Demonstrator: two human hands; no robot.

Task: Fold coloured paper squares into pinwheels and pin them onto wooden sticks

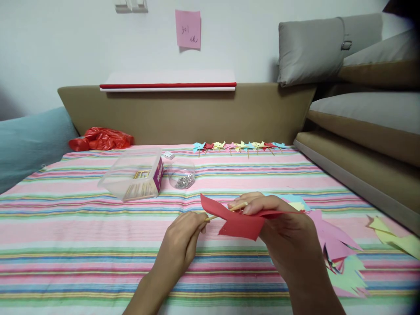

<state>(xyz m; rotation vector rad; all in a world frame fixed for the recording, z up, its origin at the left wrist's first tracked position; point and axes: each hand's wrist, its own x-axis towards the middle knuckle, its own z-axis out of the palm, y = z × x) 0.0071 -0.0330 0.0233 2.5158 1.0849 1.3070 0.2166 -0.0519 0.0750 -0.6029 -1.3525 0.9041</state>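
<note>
A red paper pinwheel [243, 224] is held above the striped cloth, its folded blades spread out. My right hand [282, 223] grips the pinwheel at its middle, with fingers closed over the paper. Between finger and thumb, my left hand [185, 232] pinches one end of a thin wooden stick [212, 217]. The stick runs across to the pinwheel's centre, where its other end shows near my right fingertips. Whether a pin joins the two is too small to tell. Cut paper pieces [331, 236] in pink, green, blue and yellow lie beside and behind my right hand.
A clear plastic box [113, 175] with sticks lies left of a round clear container [182, 175] of small metal pins. Several finished pinwheels [229, 146] line the back. A red plastic bag [101, 139] sits back left; cushions [364, 113] are stacked on the right.
</note>
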